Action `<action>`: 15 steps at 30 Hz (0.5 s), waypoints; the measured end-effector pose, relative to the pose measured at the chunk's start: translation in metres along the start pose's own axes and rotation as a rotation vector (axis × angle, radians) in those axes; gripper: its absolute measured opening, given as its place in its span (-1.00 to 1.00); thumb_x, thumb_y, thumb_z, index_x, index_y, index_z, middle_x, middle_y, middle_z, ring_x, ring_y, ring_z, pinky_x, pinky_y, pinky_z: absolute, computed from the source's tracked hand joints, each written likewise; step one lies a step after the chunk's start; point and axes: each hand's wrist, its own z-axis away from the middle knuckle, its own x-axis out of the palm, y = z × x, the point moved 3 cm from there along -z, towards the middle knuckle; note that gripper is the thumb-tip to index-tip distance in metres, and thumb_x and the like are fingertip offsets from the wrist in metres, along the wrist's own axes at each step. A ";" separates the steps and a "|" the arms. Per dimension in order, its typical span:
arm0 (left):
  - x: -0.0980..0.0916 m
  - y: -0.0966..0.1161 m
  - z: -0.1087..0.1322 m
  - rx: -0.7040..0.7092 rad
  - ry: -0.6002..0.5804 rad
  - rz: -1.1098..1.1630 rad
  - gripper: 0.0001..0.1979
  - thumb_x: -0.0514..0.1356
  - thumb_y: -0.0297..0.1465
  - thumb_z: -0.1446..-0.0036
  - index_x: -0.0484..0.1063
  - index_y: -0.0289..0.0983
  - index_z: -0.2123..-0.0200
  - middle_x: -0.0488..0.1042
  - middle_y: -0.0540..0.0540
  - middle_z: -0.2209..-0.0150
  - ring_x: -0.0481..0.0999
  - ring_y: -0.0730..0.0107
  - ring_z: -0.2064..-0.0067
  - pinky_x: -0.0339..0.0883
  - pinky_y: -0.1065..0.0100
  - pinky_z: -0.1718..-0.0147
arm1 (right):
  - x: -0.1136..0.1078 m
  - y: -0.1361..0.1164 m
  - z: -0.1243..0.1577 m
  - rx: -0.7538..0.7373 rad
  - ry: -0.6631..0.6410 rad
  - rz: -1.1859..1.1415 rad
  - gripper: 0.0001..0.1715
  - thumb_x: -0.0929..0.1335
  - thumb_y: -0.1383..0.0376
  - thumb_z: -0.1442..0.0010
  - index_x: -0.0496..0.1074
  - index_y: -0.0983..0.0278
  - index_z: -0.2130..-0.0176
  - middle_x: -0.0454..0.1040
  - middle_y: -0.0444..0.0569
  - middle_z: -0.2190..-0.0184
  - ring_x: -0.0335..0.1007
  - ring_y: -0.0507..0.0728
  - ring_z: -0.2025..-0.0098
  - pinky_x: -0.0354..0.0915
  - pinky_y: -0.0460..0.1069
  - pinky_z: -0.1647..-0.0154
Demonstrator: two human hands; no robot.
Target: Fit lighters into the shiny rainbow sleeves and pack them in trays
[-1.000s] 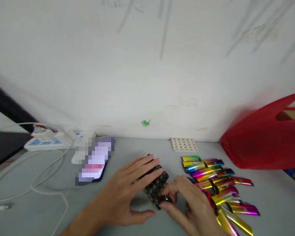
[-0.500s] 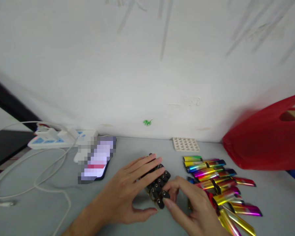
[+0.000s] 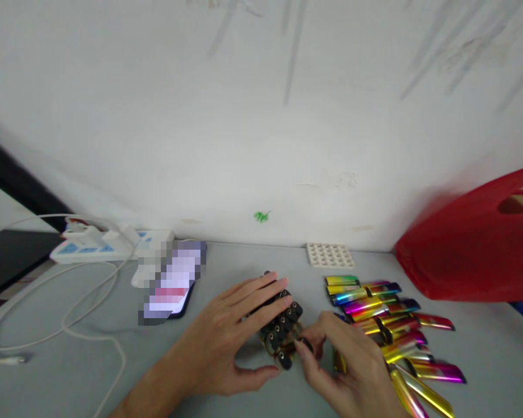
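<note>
A cluster of upright black-capped lighters (image 3: 283,325) stands on the grey table (image 3: 226,273). My left hand (image 3: 226,342) rests against its left side, fingers stretched flat over the caps and thumb along the front. My right hand (image 3: 344,366) is at the cluster's right front corner, thumb and fingertips pinched on one black-capped lighter (image 3: 305,343). A heap of shiny rainbow-coloured lighters (image 3: 387,325) lies just right of my right hand.
A phone (image 3: 169,284) lies left of the cluster, with a white power strip (image 3: 100,247) and looping white cables (image 3: 70,313) farther left. A white perforated tray (image 3: 329,255) sits by the wall. A red plastic bag (image 3: 470,244) fills the right rear.
My right hand has shifted slightly right and back along the cluster's front corner, its fingertips now pinching a lighter there. My left hand has stayed in place.
</note>
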 end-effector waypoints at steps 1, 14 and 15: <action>0.000 0.000 0.000 -0.001 0.000 0.000 -0.13 0.38 -0.26 -0.21 0.15 -0.22 -0.51 0.18 -0.19 -0.54 0.14 -0.03 -0.55 0.21 -0.05 -0.49 | 0.000 -0.001 0.000 -0.009 0.012 0.007 -0.80 0.38 0.48 -0.32 0.36 0.18 0.25 0.43 -0.20 0.41 0.46 0.05 0.39 0.34 -0.05 0.33; 0.000 0.000 0.001 0.003 0.011 0.009 -0.13 0.40 -0.26 -0.21 0.16 -0.23 -0.50 0.21 -0.22 -0.53 0.16 -0.07 -0.55 0.23 -0.02 -0.48 | 0.001 -0.004 -0.001 0.041 -0.077 -0.154 -0.79 0.38 0.42 -0.36 0.41 0.17 0.04 0.56 -0.13 0.30 0.57 0.09 0.28 0.46 -0.04 0.22; 0.000 0.000 0.000 0.002 0.006 0.008 -0.13 0.40 -0.26 -0.21 0.16 -0.23 -0.50 0.21 -0.22 -0.53 0.15 -0.06 -0.55 0.23 -0.02 -0.48 | 0.000 -0.003 0.000 0.047 -0.062 -0.139 -0.79 0.36 0.41 -0.38 0.41 0.16 0.02 0.57 -0.12 0.28 0.57 0.10 0.26 0.46 -0.03 0.20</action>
